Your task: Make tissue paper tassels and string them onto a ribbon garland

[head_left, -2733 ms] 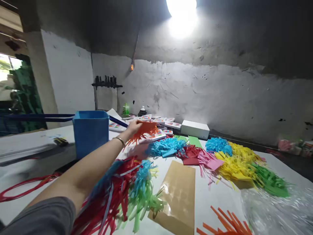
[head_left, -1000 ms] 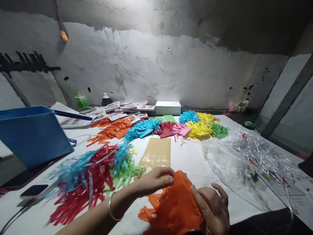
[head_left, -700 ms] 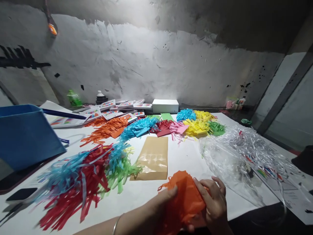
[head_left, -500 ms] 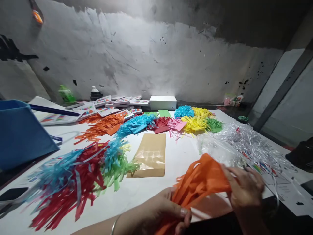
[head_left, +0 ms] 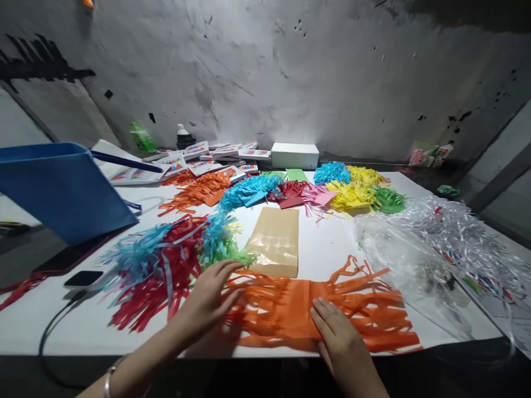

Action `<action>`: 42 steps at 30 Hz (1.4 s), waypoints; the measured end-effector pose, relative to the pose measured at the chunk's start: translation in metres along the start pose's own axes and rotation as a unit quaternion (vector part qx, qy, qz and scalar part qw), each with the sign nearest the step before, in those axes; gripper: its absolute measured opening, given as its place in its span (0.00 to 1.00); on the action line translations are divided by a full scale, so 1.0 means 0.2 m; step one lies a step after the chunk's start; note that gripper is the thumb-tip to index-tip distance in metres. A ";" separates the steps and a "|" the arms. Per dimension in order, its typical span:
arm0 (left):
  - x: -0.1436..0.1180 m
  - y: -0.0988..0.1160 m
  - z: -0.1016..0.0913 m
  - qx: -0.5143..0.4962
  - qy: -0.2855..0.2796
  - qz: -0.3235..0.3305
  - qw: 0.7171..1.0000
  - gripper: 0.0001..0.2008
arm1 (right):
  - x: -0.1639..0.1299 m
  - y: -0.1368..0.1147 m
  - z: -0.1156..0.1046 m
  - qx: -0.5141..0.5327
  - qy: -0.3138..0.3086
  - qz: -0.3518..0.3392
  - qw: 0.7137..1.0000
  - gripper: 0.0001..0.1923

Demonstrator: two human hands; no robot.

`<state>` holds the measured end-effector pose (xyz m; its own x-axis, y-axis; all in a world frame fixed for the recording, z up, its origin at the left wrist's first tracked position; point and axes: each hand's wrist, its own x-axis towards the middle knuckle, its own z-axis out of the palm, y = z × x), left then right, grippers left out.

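An orange fringed paper sheet (head_left: 357, 312) lies spread flat near the front edge of the white table (head_left: 323, 251). My left hand (head_left: 207, 298) presses flat on the sheet's left end, fingers together. My right hand (head_left: 338, 340) rests palm down on its lower middle. Neither hand grips anything. A tan paper bag (head_left: 274, 242) lies just behind the sheet, and a mixed pile of red, blue and green fringe (head_left: 166, 260) sits to its left.
A blue box (head_left: 62, 188) stands at the left with a dark phone (head_left: 83, 278) and cable near it. Clear plastic bags with silver shreds (head_left: 431, 249) fill the right. Orange, blue, red, pink, yellow and green fringe piles, printed cards and a white box (head_left: 295, 155) line the back.
My left hand left an orange bundle on the far pile, then both hands took a bunched orange sheet, pulled it open and laid it flat on the table.
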<state>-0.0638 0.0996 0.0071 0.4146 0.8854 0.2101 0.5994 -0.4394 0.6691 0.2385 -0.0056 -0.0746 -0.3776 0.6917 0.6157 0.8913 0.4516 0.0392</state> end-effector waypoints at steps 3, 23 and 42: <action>-0.07 0.09 0.19 0.090 -0.012 0.196 0.976 0.18 | 0.00 0.01 -0.02 0.000 -0.020 0.001 1.000 0.24; -0.06 0.22 0.40 -0.001 -0.137 0.199 0.970 0.05 | 0.03 -0.10 -0.18 0.169 -0.007 0.099 0.981 0.06; -0.14 0.20 0.46 0.074 -0.054 0.311 0.946 0.10 | -0.04 -0.10 -0.03 0.101 0.091 0.053 0.989 0.16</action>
<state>0.0116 0.0424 -0.0383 0.7816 0.4309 0.4510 0.3025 -0.8941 0.3302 0.2263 -0.0239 -0.0750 -0.2161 0.6369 0.7400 0.8484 0.4976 -0.1805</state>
